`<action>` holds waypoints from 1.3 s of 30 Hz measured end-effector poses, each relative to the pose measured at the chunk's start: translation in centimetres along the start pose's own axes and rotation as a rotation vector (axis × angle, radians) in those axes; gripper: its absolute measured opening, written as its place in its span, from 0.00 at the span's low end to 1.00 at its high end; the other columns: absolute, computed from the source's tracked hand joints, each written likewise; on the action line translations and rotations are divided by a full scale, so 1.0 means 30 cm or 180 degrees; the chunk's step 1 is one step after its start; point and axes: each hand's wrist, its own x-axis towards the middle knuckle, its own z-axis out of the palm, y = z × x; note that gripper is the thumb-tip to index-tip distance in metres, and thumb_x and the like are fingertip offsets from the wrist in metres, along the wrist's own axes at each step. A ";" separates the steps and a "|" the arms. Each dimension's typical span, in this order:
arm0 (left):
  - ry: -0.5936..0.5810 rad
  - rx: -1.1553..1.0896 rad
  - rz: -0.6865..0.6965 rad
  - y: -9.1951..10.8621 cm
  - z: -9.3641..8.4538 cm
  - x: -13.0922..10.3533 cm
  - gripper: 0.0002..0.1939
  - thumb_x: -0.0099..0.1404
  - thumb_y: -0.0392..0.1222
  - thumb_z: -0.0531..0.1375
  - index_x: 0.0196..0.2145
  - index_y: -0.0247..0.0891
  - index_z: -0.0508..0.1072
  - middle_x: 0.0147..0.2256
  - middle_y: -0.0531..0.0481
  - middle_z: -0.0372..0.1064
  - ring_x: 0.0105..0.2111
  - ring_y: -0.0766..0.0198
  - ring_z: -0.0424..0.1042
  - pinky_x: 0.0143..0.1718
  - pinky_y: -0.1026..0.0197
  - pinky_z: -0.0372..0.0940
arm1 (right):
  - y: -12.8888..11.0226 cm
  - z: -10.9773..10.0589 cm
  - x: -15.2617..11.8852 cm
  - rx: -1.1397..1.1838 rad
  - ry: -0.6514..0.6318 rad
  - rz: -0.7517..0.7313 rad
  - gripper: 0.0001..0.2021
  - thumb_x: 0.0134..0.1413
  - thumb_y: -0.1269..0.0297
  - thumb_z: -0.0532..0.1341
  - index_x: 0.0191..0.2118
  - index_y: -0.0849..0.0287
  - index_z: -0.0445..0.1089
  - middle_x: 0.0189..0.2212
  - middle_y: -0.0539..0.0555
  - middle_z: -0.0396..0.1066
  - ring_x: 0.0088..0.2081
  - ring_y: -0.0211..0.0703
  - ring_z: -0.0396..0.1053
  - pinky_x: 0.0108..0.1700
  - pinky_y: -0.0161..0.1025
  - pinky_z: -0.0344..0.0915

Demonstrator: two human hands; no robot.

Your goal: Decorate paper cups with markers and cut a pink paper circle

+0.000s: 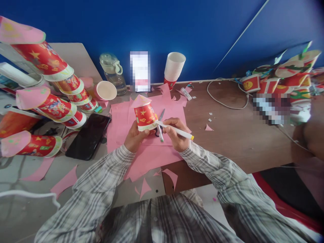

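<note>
Over pink paper (149, 160) | left hand (134, 137) clamped on red cup (144, 116) | right hand (178, 137) pinching marker (181, 132) | scissors (162, 114) — partly hidden

The red paper cup (144, 116) is upside down, with a gold star and a pink pointy hat (140, 101) on top. The white pen (180, 132), yellow at one end, slants with its other end near the cup's bottom edge.

A white marker (181, 131) partly hides the scissors (162, 114), pixelation blurs the lit screen (140, 71), and the left edge crops the topmost pink cone (22, 32)
</note>
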 end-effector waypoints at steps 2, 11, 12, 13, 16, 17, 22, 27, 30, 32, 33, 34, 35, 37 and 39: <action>-0.0005 -0.0006 0.0019 -0.002 -0.003 0.000 0.34 0.59 0.59 0.83 0.54 0.43 0.75 0.49 0.45 0.86 0.47 0.51 0.87 0.51 0.46 0.79 | 0.003 0.001 -0.001 0.0046 0.0004 -0.0089 0.14 0.69 0.47 0.69 0.43 0.53 0.80 0.31 0.51 0.82 0.28 0.43 0.77 0.34 0.44 0.77; 0.0039 0.0057 -0.0002 0.000 -0.003 0.002 0.36 0.59 0.60 0.83 0.54 0.42 0.75 0.50 0.44 0.86 0.48 0.49 0.86 0.53 0.44 0.78 | 0.001 0.000 0.002 0.0152 0.0039 -0.0138 0.13 0.70 0.50 0.70 0.43 0.55 0.80 0.28 0.50 0.80 0.27 0.42 0.77 0.33 0.42 0.76; 0.0059 0.0055 -0.0023 0.000 -0.002 0.001 0.36 0.58 0.60 0.83 0.54 0.42 0.75 0.50 0.44 0.86 0.47 0.49 0.86 0.52 0.44 0.78 | -0.002 -0.001 0.003 0.0147 0.0047 -0.0100 0.14 0.70 0.49 0.70 0.42 0.55 0.79 0.28 0.49 0.80 0.27 0.42 0.77 0.33 0.42 0.76; 0.0068 0.0047 -0.0041 0.001 -0.002 0.001 0.37 0.57 0.60 0.84 0.53 0.42 0.75 0.50 0.44 0.86 0.47 0.49 0.86 0.52 0.43 0.78 | -0.004 -0.002 0.003 0.0134 0.0052 -0.0051 0.15 0.70 0.47 0.70 0.42 0.55 0.79 0.27 0.49 0.79 0.27 0.42 0.77 0.33 0.42 0.76; 0.0046 0.0038 -0.0064 0.004 -0.002 0.000 0.36 0.57 0.60 0.84 0.53 0.42 0.75 0.49 0.45 0.86 0.47 0.49 0.86 0.53 0.42 0.78 | -0.006 -0.004 0.002 0.0052 0.0051 0.0152 0.19 0.68 0.42 0.69 0.41 0.55 0.79 0.27 0.50 0.79 0.27 0.43 0.76 0.34 0.44 0.78; 0.0034 0.0039 -0.0057 0.004 -0.002 0.000 0.36 0.57 0.60 0.84 0.53 0.42 0.75 0.49 0.45 0.86 0.47 0.49 0.86 0.53 0.43 0.78 | -0.005 -0.004 0.002 0.0031 0.0051 0.0197 0.20 0.67 0.40 0.68 0.41 0.54 0.79 0.27 0.50 0.79 0.27 0.44 0.76 0.34 0.45 0.78; 0.0025 -0.0031 -0.0047 0.006 0.000 0.000 0.35 0.58 0.59 0.84 0.53 0.43 0.75 0.49 0.45 0.86 0.48 0.49 0.86 0.53 0.44 0.78 | -0.001 0.000 0.002 0.0054 0.0075 0.0204 0.19 0.66 0.40 0.69 0.40 0.53 0.79 0.27 0.50 0.79 0.27 0.44 0.75 0.34 0.46 0.78; -0.0026 -0.0057 0.0010 0.011 0.006 0.000 0.34 0.59 0.58 0.83 0.53 0.43 0.75 0.47 0.46 0.86 0.47 0.50 0.86 0.52 0.45 0.78 | -0.004 -0.003 0.003 0.0024 0.0089 0.0255 0.19 0.67 0.42 0.69 0.41 0.54 0.78 0.26 0.49 0.78 0.27 0.43 0.75 0.33 0.44 0.77; -0.0011 -0.0063 0.0010 0.015 0.010 0.000 0.34 0.58 0.59 0.84 0.52 0.43 0.75 0.46 0.47 0.86 0.46 0.52 0.86 0.51 0.47 0.79 | -0.004 -0.006 0.001 0.0041 0.0094 0.0213 0.17 0.67 0.43 0.69 0.41 0.54 0.79 0.26 0.49 0.78 0.27 0.43 0.75 0.33 0.44 0.76; -0.0012 -0.0062 -0.0007 0.018 0.011 0.000 0.34 0.58 0.59 0.84 0.52 0.42 0.75 0.46 0.47 0.86 0.46 0.52 0.86 0.50 0.47 0.79 | -0.002 -0.006 0.000 0.0048 0.0070 0.0210 0.17 0.68 0.43 0.69 0.42 0.53 0.79 0.27 0.49 0.78 0.27 0.43 0.75 0.34 0.44 0.77; -0.0023 -0.0060 -0.0010 0.018 0.011 0.000 0.34 0.58 0.59 0.84 0.52 0.42 0.76 0.47 0.47 0.86 0.46 0.52 0.86 0.50 0.47 0.79 | -0.002 -0.006 0.000 0.0053 0.0057 0.0213 0.17 0.68 0.43 0.69 0.42 0.53 0.79 0.27 0.49 0.78 0.27 0.43 0.76 0.34 0.44 0.77; -0.0038 -0.0063 -0.0011 0.019 0.011 0.000 0.34 0.58 0.59 0.84 0.53 0.42 0.76 0.47 0.46 0.86 0.47 0.51 0.86 0.51 0.47 0.79 | -0.001 -0.006 0.000 0.0053 0.0057 0.0217 0.18 0.68 0.43 0.69 0.42 0.53 0.79 0.27 0.49 0.78 0.27 0.43 0.76 0.34 0.44 0.77; -0.0050 -0.0069 -0.0012 0.020 0.011 0.000 0.34 0.59 0.59 0.84 0.53 0.42 0.76 0.48 0.46 0.86 0.48 0.51 0.87 0.51 0.47 0.79 | -0.001 -0.005 0.000 0.0051 0.0066 0.0226 0.18 0.68 0.42 0.69 0.41 0.53 0.79 0.27 0.49 0.78 0.27 0.43 0.76 0.34 0.44 0.77; -0.0053 -0.0078 -0.0019 0.020 0.010 -0.001 0.34 0.59 0.58 0.84 0.53 0.42 0.76 0.48 0.45 0.86 0.49 0.50 0.87 0.52 0.46 0.79 | -0.002 -0.004 0.000 0.0051 0.0074 0.0262 0.19 0.67 0.41 0.69 0.41 0.54 0.79 0.27 0.49 0.78 0.27 0.43 0.75 0.34 0.44 0.77; -0.0028 -0.0067 -0.0027 0.019 0.009 -0.001 0.34 0.59 0.59 0.83 0.53 0.42 0.76 0.48 0.46 0.86 0.48 0.50 0.87 0.51 0.46 0.79 | -0.003 -0.004 0.001 0.0049 0.0056 0.0293 0.21 0.67 0.39 0.69 0.41 0.54 0.79 0.27 0.50 0.79 0.27 0.43 0.75 0.34 0.45 0.78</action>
